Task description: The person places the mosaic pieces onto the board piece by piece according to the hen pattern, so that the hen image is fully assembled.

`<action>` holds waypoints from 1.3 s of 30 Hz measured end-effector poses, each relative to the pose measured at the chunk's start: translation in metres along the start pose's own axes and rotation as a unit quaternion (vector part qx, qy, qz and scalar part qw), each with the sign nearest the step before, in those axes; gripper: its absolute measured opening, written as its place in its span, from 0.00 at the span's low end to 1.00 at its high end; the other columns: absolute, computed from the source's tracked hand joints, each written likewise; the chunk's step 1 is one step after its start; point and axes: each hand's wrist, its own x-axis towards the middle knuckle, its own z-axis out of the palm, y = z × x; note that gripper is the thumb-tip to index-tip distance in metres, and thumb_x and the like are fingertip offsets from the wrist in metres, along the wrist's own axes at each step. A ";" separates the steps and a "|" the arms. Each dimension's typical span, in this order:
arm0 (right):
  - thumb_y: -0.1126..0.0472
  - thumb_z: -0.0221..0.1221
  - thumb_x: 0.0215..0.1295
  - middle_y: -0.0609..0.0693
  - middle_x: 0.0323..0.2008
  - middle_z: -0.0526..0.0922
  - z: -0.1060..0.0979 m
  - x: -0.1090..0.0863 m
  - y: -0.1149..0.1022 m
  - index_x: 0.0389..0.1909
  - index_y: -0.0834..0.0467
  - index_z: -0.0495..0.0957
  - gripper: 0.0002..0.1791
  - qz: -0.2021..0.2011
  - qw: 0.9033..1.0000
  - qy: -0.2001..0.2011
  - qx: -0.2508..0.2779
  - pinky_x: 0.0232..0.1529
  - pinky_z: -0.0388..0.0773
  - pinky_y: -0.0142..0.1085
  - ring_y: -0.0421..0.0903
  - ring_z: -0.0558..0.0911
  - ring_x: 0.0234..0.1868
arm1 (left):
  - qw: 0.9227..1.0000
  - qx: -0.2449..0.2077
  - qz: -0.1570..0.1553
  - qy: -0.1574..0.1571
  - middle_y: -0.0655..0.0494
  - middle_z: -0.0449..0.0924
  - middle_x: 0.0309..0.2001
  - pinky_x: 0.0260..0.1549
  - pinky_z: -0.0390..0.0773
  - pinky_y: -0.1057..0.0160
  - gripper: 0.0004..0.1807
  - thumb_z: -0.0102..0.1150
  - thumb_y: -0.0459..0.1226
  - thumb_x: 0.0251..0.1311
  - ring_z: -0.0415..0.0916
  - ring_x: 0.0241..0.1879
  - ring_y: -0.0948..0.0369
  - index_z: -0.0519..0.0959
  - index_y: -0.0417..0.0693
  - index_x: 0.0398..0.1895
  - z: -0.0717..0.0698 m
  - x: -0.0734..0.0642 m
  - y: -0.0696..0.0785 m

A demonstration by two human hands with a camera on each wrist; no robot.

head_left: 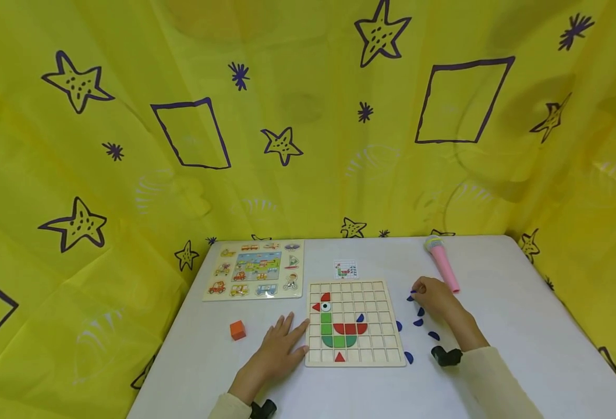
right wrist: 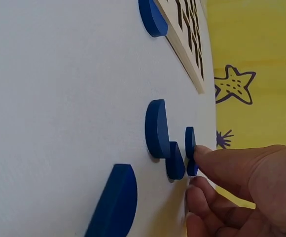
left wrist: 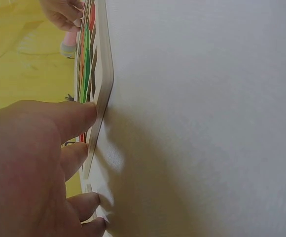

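A wooden grid board (head_left: 381, 349) lies on the table, with red, green and blue pieces and an eye piece (head_left: 326, 306) forming a bird shape. At its left edge rests my left hand (head_left: 278, 349), fingers spread, thumb and index fingertip at the rim. To the right of the board, my right hand (head_left: 438, 297) pinches a small blue curved piece (right wrist: 193, 169) between thumb and fingers. Another blue piece (right wrist: 190, 143) stands right by the thumb tip. Several more blue pieces (head_left: 434, 336) lie between that hand and the board. One blue piece (head_left: 360, 318) sits in the grid.
A small pattern card (head_left: 346, 269) lies behind the board. At the back left is a picture puzzle (head_left: 258, 267) with vehicles. An orange cube (head_left: 237, 330) sits left of my left hand. A pink toy microphone (head_left: 444, 265) lies beyond my right hand. Yellow curtains surround the table.
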 end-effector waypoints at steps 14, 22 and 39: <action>0.65 0.60 0.73 0.63 0.38 0.83 -0.003 0.002 0.009 0.44 0.70 0.78 0.09 0.020 1.000 0.018 -0.014 0.43 0.80 0.50 0.56 0.79 0.38 | 1.000 0.003 -0.002 -0.002 0.43 0.51 0.84 0.80 0.49 0.33 0.34 0.54 0.54 0.77 0.44 0.84 0.39 0.64 0.62 0.82 0.002 0.000 -0.002; 0.61 0.61 0.72 0.68 0.47 0.83 -0.013 -0.005 0.008 0.52 0.68 0.77 0.15 0.050 0.998 -0.034 -0.022 0.47 0.81 0.54 0.59 0.81 0.43 | 1.000 0.006 -0.006 -0.006 0.43 0.51 0.85 0.80 0.48 0.33 0.34 0.53 0.55 0.77 0.43 0.84 0.39 0.63 0.63 0.83 0.004 0.001 -0.003; 0.62 0.63 0.71 0.64 0.43 0.84 -0.012 -0.014 0.013 0.49 0.68 0.77 0.13 0.035 0.999 -0.030 0.001 0.48 0.82 0.54 0.57 0.80 0.43 | 1.000 0.003 -0.009 -0.006 0.42 0.51 0.85 0.80 0.48 0.33 0.34 0.54 0.55 0.77 0.43 0.84 0.38 0.63 0.63 0.83 0.003 0.001 -0.001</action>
